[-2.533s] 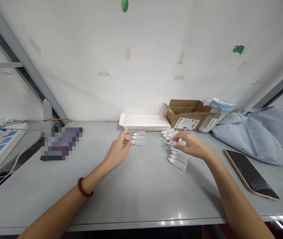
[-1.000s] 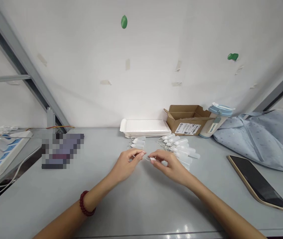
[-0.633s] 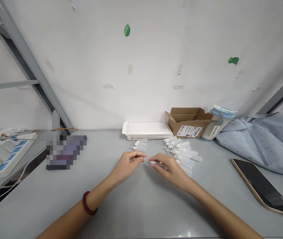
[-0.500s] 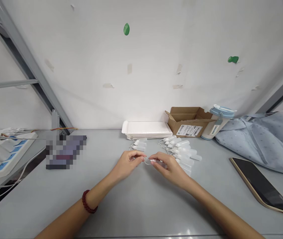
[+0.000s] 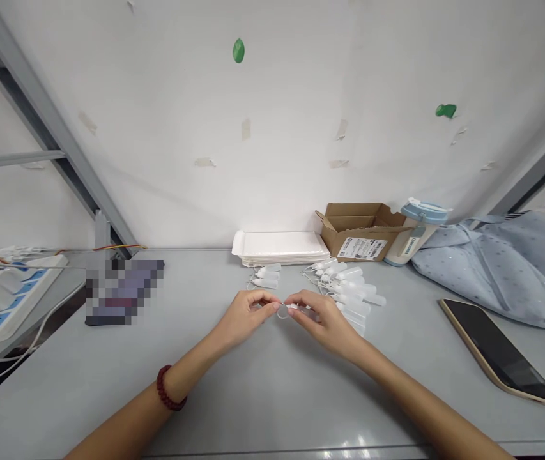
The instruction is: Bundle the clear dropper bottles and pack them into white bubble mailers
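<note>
Over the grey table my left hand (image 5: 248, 314) and my right hand (image 5: 322, 317) meet almost fingertip to fingertip. Between them curls a thin white loop (image 5: 282, 313), pinched at its left side by my left thumb and forefinger. My right fingers close on a small translucent bottle (image 5: 292, 307) by its white tip; most of its body is hidden under them. Similar bottles with thin cords lie about: a small group (image 5: 267, 279) beyond my left hand, and a larger pile (image 5: 349, 284) just beyond my right.
Behind the bottles lies a stack of flat white packets (image 5: 282, 246). Right of it stand an open cardboard box (image 5: 365, 233), a blue-lidded cup (image 5: 413, 233), a pale blue cloth bag (image 5: 487, 275) and a phone (image 5: 497, 348). A power strip (image 5: 18, 297) is at the left.
Both hands stay in nearly the same place. Their fingertips are slightly closer together, and the loop between them has shifted a little. The camera view has shifted slightly.
</note>
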### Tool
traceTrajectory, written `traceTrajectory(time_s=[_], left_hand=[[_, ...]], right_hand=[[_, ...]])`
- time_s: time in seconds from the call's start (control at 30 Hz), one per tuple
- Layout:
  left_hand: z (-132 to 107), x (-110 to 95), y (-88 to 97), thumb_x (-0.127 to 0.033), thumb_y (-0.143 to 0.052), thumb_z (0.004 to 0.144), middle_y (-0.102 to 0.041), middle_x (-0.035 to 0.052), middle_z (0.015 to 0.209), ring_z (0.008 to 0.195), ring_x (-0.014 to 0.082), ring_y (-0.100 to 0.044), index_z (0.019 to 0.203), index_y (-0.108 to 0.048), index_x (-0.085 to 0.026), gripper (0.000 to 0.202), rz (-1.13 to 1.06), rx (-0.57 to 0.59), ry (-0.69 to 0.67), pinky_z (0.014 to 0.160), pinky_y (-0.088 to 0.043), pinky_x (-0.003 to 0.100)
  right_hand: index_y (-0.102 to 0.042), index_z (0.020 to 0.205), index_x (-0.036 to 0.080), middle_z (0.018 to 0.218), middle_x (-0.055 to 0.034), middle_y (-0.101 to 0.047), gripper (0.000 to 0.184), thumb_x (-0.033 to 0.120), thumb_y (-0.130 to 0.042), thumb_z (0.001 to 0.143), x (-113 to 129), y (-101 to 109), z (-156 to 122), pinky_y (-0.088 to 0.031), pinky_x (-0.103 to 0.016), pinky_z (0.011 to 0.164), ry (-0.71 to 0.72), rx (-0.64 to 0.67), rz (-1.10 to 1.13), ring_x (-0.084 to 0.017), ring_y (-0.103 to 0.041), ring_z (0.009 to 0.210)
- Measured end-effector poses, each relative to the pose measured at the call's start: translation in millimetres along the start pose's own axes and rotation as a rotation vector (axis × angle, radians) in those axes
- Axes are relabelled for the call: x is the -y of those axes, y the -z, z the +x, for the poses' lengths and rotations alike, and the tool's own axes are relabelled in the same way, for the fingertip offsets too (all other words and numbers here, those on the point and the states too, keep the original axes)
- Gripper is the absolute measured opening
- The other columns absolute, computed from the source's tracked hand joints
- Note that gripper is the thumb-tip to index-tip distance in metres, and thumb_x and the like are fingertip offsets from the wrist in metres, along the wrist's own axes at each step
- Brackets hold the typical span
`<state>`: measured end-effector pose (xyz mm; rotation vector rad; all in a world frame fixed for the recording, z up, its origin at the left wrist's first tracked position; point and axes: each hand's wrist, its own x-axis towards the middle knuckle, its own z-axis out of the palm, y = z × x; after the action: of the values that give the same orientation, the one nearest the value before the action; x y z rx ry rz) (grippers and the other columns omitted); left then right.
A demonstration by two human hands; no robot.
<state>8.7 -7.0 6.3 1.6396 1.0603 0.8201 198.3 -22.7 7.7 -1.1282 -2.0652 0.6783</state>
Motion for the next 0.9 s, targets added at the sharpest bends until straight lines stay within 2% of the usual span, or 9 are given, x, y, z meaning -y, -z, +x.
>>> traceTrajectory(time_s=[0.3,0.6,0.9], left_hand=[[0.9,0.6,2.5,-0.037,-0.056,0.078,-0.058,0.0007,0.074,0.058,0.0099,-0.049,0.075,-0.063,-0.016,0.022,-0.131,-0.005,0.08,0.06,-0.042,0.024],[0.4,0.1,2.5,-0.038,-0.057,0.076,-0.055,0.0022,0.073,0.06,0.0112,-0.047,0.073,-0.059,-0.015,0.024,-0.246,0.044,0.133,0.06,-0.041,0.026],[0.2,3.0,2.2,-0.036,-0.058,0.077,-0.056,0.0009,0.069,0.058,0.0099,-0.048,0.072,-0.061,-0.014,0.023,-0.242,0.053,0.126,0.059,-0.039,0.025]], right_hand=[[-0.062,0.094,0.021,0.087,-0.0039,-0.066,0.02,0.032,-0.046,0.088,0.8,0.4,-1.1,-0.043,-0.025,0.059,-0.017,0.01,0.064,-0.016,-0.057,0.077],[-0.062,0.099,0.021,0.09,-0.004,-0.066,0.022,0.033,-0.046,0.088,0.0,-1.2,-1.5,-0.044,-0.025,0.06,-0.023,0.026,0.131,-0.016,-0.058,0.079],[-0.059,0.102,0.021,0.086,-0.0029,-0.064,0.023,0.034,-0.046,0.089,-0.9,-1.5,-1.9,-0.04,-0.023,0.054,-0.07,0.077,0.193,-0.012,-0.054,0.067]])
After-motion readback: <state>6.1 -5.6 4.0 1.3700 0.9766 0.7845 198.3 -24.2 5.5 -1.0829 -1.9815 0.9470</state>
